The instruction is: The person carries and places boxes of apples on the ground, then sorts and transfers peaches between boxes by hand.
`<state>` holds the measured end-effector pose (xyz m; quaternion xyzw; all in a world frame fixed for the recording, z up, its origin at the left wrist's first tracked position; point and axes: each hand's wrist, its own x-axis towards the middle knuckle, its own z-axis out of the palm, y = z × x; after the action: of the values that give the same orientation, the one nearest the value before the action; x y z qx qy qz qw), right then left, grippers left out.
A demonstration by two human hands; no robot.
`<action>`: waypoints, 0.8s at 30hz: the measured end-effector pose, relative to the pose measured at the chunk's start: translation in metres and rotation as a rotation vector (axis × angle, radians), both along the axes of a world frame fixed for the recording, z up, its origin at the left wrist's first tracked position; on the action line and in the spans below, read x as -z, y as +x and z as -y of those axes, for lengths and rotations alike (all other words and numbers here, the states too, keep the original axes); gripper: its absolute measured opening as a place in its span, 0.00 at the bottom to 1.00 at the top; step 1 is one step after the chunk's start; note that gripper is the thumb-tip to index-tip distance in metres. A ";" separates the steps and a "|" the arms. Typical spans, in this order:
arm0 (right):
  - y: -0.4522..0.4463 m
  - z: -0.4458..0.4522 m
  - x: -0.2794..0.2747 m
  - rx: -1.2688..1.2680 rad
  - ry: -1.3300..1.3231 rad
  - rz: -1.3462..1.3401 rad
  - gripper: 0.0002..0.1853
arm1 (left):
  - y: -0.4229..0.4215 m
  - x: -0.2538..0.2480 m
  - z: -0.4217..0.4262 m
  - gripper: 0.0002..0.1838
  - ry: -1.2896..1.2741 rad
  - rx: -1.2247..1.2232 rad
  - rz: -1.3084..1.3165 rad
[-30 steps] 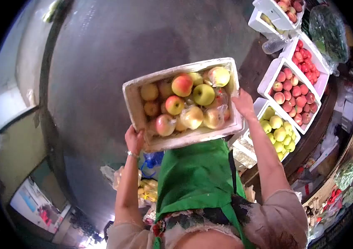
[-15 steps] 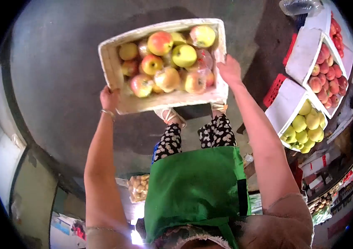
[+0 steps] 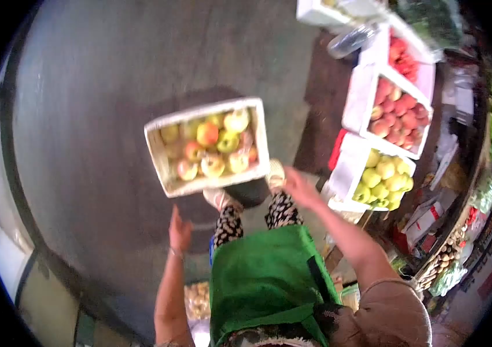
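A white foam box (image 3: pixel 211 186) of red-and-yellow apples (image 3: pixel 207 134) sits low in front of my feet, some apples in clear wrap. My left hand (image 3: pixel 180 229) is off the box, below its near left corner, with fingers stretched and nothing held. To the right of the near right corner is my right hand (image 3: pixel 298 186), also apart from the box and holding nothing. Its fingers look loosely extended, slightly blurred.
On the right stand white boxes of green-yellow pears (image 3: pixel 382 179), peaches (image 3: pixel 396 113) and red produce (image 3: pixel 402 58). A clear plastic bag (image 3: pixel 350 41) lies beside them. A bag of brown round items (image 3: pixel 198 301) is near my left side. My shoes (image 3: pixel 223 199) are close to the box.
Both hands have let go of the apple box and drawn back toward me. The box now looks smaller and lower. My view has shifted toward the right-hand boxes.
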<state>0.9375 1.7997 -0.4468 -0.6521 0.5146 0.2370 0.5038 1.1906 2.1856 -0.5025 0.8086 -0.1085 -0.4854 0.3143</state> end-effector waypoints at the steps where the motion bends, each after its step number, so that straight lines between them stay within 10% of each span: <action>1: -0.004 -0.004 -0.040 -0.111 0.008 -0.065 0.34 | -0.024 -0.015 -0.014 0.41 -0.038 -0.071 -0.115; 7: -0.050 -0.057 -0.179 -0.228 0.085 -0.046 0.39 | -0.091 -0.165 -0.012 0.35 0.031 0.175 -0.252; 11: -0.030 -0.050 -0.234 -0.452 0.107 -0.159 0.38 | -0.110 -0.175 -0.045 0.30 -0.016 0.455 -0.093; 15: -0.053 -0.027 -0.218 -0.615 0.202 -0.203 0.36 | -0.112 -0.228 0.013 0.31 0.185 0.164 -0.199; 24: -0.099 0.153 -0.212 -0.522 0.093 -0.013 0.31 | -0.190 -0.170 0.095 0.31 0.015 0.388 -0.139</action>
<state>0.8384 1.6469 -0.2350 -0.7373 0.3206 0.3865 0.4518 1.0001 2.0909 -0.3330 0.7393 -0.2365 -0.5924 0.2157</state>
